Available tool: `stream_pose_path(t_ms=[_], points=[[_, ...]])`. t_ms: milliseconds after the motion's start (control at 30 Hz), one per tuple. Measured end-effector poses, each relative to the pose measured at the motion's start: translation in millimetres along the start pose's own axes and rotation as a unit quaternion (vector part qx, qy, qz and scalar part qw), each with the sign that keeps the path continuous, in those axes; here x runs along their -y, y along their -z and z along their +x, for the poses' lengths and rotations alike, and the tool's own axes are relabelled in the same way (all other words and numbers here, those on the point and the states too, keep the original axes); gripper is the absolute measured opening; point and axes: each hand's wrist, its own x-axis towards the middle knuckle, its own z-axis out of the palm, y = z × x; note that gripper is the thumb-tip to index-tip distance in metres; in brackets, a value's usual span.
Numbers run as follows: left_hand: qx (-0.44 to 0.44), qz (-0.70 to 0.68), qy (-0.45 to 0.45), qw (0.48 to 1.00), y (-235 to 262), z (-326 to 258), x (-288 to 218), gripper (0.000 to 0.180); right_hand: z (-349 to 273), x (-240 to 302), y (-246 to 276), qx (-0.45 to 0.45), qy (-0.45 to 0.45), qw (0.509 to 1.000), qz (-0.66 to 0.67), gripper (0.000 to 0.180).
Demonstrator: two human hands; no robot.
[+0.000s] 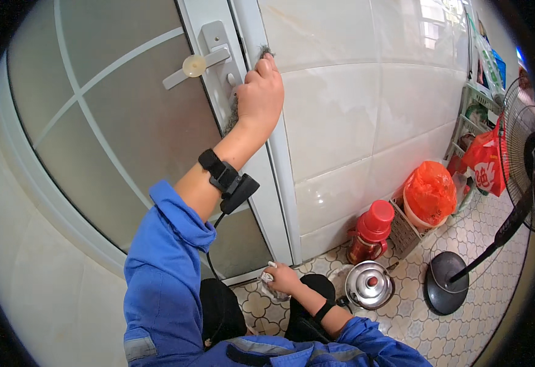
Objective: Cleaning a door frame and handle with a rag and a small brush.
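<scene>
My left hand (260, 92) is raised to the white door frame (256, 27). Its fingers pinch a small grey tuft of steel wool (265, 50), pressed against the frame where it meets the wall tiles. More grey, fuzzy material (231, 119) shows beside the wrist at the door's edge; I cannot tell whether it is part of the same piece. Just left of this hand is the door handle (197, 66) with a round yellowish disc (194, 65) on it. Low down, near the door's foot, my right hand (286, 280) is closed on a crumpled whitish cloth (267, 278).
A frosted glass door (127, 110) fills the left side. On the patterned floor stand a red thermos (374, 229), a metal kettle (370, 284) and a basket (407, 235). A red plastic bag (429, 192) lines a bin. Further right are a standing fan (446, 283) and a shelf rack (478, 98).
</scene>
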Motion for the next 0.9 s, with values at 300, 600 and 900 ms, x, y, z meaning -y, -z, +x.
stream_pose_path(t_ms=[300,600,900], points=[[0.003,-0.011,-0.023,1.0,-8.4,-4.8,0.2,0.038,2.3,-3.0,-2.5,-0.019,-0.005,1.0,-0.002,0.031],[0.01,-0.027,0.029,0.999,-5.9,8.2,3.5,0.043,4.2,-6.7,-5.0,0.017,0.002,1.0,-0.02,0.032],[-0.009,-0.017,-0.014,1.0,-6.1,11.2,4.0,0.042,2.2,-4.9,-4.8,0.017,0.004,1.0,-0.007,0.031]])
